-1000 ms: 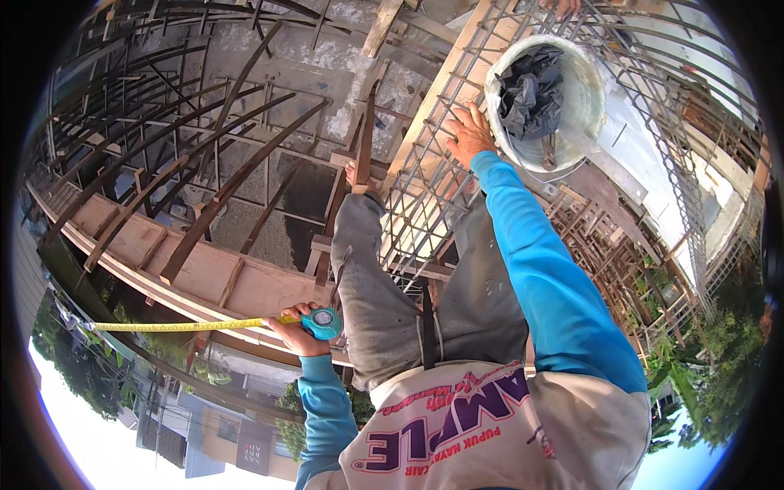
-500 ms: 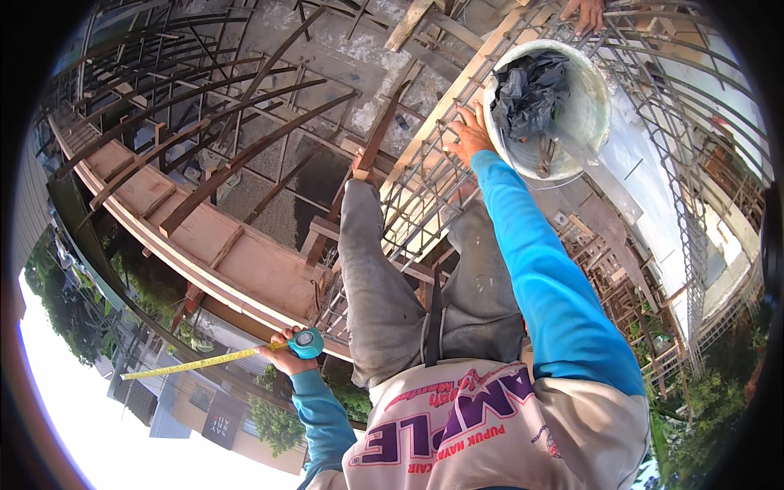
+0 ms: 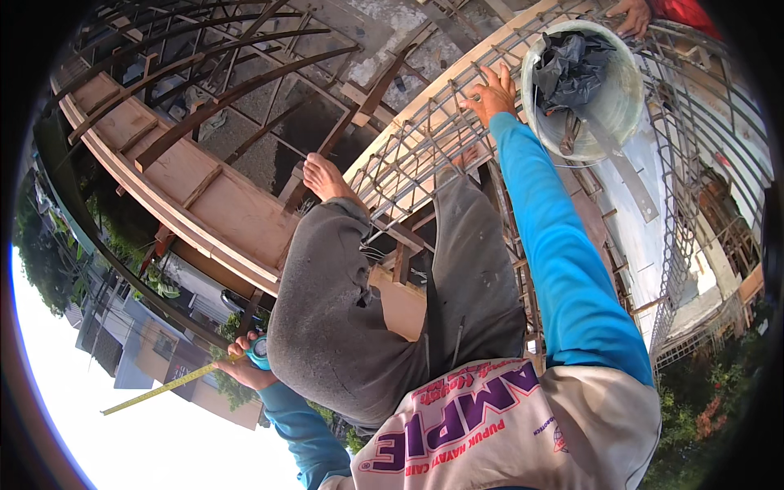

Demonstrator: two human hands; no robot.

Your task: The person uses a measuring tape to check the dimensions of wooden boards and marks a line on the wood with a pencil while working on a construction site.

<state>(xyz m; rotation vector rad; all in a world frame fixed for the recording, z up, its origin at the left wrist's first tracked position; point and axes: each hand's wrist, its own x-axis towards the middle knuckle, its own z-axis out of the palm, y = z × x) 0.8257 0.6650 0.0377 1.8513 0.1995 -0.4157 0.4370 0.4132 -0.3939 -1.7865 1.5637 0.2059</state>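
Left grip (image 3: pixel 242 370): in the head view, closed around the teal case of a tape measure (image 3: pixel 259 351), low on the left, just beside the person's bent left knee.
Yellow blade (image 3: pixel 159 390): drawn out from that hand to the lower left, its tip showing against bright sky.
Right grip (image 3: pixel 492 96): reaching forward onto a steel-bar cage (image 3: pixel 429 122), fingers bent and spread; I can't make out whether they close on a bar.
Bucket (image 3: pixel 627 106): pale, just right of that hand, with crumpled black plastic (image 3: pixel 574 67) inside and a flat grey strip (image 3: pixel 635 186) jutting over its rim.
Bare foot (image 3: pixel 327 177): the person's left, near the cage.
Wooden trough (image 3: pixel 237 208): curving across the left side.
Co-worker's hand (image 3: pixel 630 15): top right, near the bucket, beside a red sleeve (image 3: pixel 688 13).
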